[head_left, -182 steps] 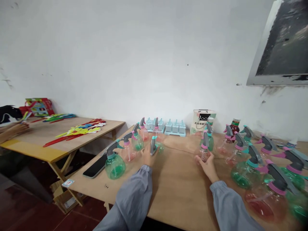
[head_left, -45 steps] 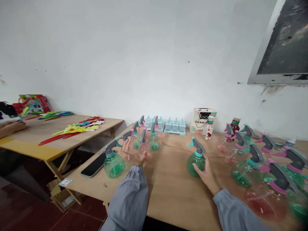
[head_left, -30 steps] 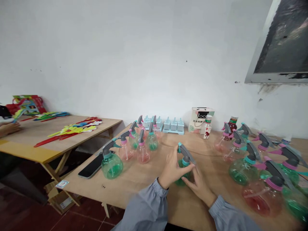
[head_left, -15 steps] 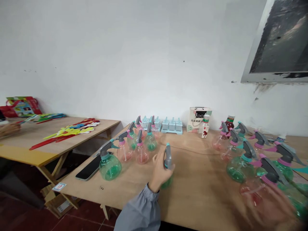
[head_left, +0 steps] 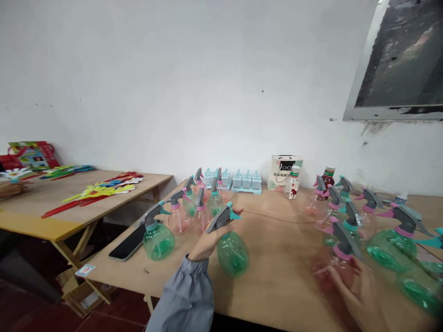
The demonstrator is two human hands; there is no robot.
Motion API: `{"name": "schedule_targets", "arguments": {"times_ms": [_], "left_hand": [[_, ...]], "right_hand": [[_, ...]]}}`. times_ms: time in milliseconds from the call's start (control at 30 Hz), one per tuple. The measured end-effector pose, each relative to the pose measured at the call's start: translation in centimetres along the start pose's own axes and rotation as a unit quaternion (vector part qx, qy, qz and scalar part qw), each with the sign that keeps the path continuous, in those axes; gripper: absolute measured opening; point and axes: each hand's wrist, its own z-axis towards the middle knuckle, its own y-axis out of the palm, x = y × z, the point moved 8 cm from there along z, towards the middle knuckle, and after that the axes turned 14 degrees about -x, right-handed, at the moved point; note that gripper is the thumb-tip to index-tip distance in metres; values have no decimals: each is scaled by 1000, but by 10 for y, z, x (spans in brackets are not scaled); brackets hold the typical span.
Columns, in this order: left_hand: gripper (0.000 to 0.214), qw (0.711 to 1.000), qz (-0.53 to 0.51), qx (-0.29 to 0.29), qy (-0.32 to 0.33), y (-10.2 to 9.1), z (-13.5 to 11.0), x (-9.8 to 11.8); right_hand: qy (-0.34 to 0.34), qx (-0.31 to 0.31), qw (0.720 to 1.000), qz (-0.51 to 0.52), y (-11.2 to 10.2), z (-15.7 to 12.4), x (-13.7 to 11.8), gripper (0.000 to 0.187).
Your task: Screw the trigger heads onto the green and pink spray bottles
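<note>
My left hand [head_left: 206, 243], in a grey sleeve, is closed around the neck of a green spray bottle [head_left: 233, 258], just below its grey head and turquoise trigger. The bottle tilts slightly. At the lower right, my right hand [head_left: 362, 288] wraps the body of a pink spray bottle [head_left: 325, 274] with a pink collar; some blur covers it. Several pink and green spray bottles stand left of my left hand, the closest being a green one [head_left: 158, 243] by a phone [head_left: 128, 242]. More stand on the right, among them a large green one [head_left: 391, 249].
Pale blue ice-pop moulds [head_left: 247, 181], a paper bag [head_left: 282, 174] and a white-capped bottle [head_left: 293, 185] line the wall side of the table [head_left: 273, 286]. A second table [head_left: 31, 198] on the left carries colourful gloves [head_left: 107, 188]. A framed dark panel [head_left: 401, 60] hangs upper right.
My left hand has turned the green bottle, so its trigger now points right, and its body shows. My right hand has moved left with the pink bottle, away from the right-hand group.
</note>
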Motion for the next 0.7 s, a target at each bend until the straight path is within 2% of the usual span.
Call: {"name": "schedule_targets", "arguments": {"times_ms": [100, 167, 233, 300, 367, 467, 600, 700], "left_hand": [[41, 997, -68, 28, 2, -1, 12, -10], [36, 994, -96, 53, -1, -2, 22, -20], [32, 991, -104, 81, -4, -4, 29, -28], [34, 990, -98, 100, 0, -6, 33, -31], [34, 991, -99, 90, 5, -5, 35, -32], [36, 991, -119, 65, 0, -1, 37, -34], [38, 982, -142, 125, 26, -6, 34, -35], [40, 979, -157, 121, 42, -2, 34, -32]], "right_hand": [[-49, -74, 995, 52, 47, 19, -34, 54], [-54, -113, 989, 74, 76, 41, -47, 54], [-47, -126, 987, 92, 100, 65, -51, 58], [-44, -114, 986, 109, 117, 84, -51, 64], [-45, -95, 987, 119, 127, 95, -48, 68], [-44, -90, 987, 126, 135, 97, -43, 70], [-36, -86, 986, 139, 136, 90, -36, 69], [-38, -85, 985, 148, 135, 87, -32, 68]]}}
